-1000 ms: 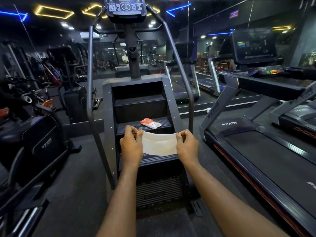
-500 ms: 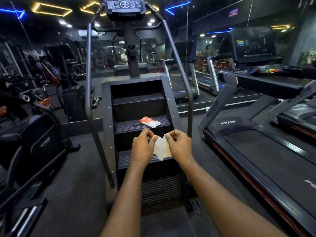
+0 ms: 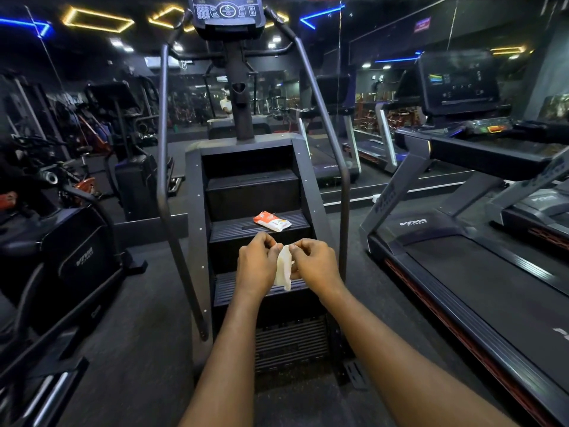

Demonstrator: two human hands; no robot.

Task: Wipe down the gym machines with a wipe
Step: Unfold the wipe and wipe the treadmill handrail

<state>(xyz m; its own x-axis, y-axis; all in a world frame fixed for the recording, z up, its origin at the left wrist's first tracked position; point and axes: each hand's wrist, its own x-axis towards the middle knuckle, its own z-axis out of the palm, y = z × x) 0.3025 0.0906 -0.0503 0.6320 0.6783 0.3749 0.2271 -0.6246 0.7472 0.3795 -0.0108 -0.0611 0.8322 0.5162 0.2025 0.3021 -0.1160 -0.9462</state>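
A white wipe (image 3: pixel 284 267) hangs folded between my two hands, in front of the dark stair-climber machine (image 3: pixel 252 192). My left hand (image 3: pixel 257 265) pinches its upper left edge with curled fingers. My right hand (image 3: pixel 314 263) pinches it from the right side, fingers curled round it. Both hands hover above the machine's lower steps without touching them. An orange and white wipe packet (image 3: pixel 272 221) lies on the middle step just beyond my hands. The machine's console (image 3: pixel 226 10) sits at the top of the view.
Grey handrails (image 3: pixel 163 186) run down both sides of the stair-climber. A treadmill (image 3: pixel 480 272) stands to the right, with more behind it. Exercise bikes (image 3: pixel 61 251) crowd the left. Dark rubber floor (image 3: pixel 138 334) lies between the machines. A mirror wall is behind.
The wipe was stretched flat between my hands a second ago. My hands have come together, and it now hangs folded and narrow between them.
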